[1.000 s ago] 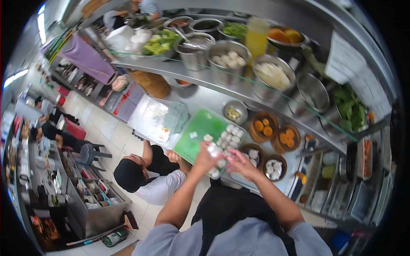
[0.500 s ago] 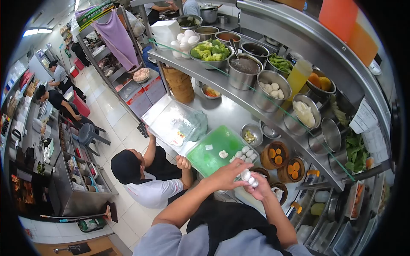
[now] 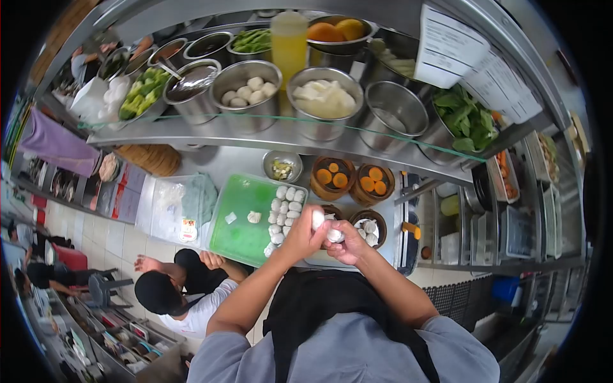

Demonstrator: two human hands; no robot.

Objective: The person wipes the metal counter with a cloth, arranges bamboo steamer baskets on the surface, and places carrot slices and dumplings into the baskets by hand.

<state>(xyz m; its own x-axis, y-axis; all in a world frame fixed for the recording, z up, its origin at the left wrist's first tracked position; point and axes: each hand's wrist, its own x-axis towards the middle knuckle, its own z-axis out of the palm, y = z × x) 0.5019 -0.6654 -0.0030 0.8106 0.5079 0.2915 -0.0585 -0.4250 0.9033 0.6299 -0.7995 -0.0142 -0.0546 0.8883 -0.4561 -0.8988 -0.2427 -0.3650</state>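
Note:
My left hand (image 3: 305, 237) is closed around a small white bun (image 3: 318, 219). My right hand (image 3: 347, 245) meets it and holds another white bun (image 3: 334, 236) between thumb and fingers. To the left lies a green tray (image 3: 237, 191) with rows of white buns (image 3: 285, 209) along its right side. A lone white lump (image 3: 254, 217) and a small white square (image 3: 230, 217) rest on its middle. Just beyond my right hand stands a bamboo steamer (image 3: 384, 237) with several white buns inside. Another steamer is partly hidden behind my hands.
Two bamboo steamers with orange slices (image 3: 332, 177) (image 3: 373, 180) stand behind my hands, near a metal bowl (image 3: 283, 167). Overhead runs a steel shelf (image 3: 255, 135) with metal pots. A clear plastic lid (image 3: 167, 207) lies left. A co-worker in a black cap (image 3: 159, 293) is at the left.
My view has swung right, so the shelf now runs across the top. My hands, still holding white buns together, are now next to the steamer with buns. The co-worker's one hand is now raised.

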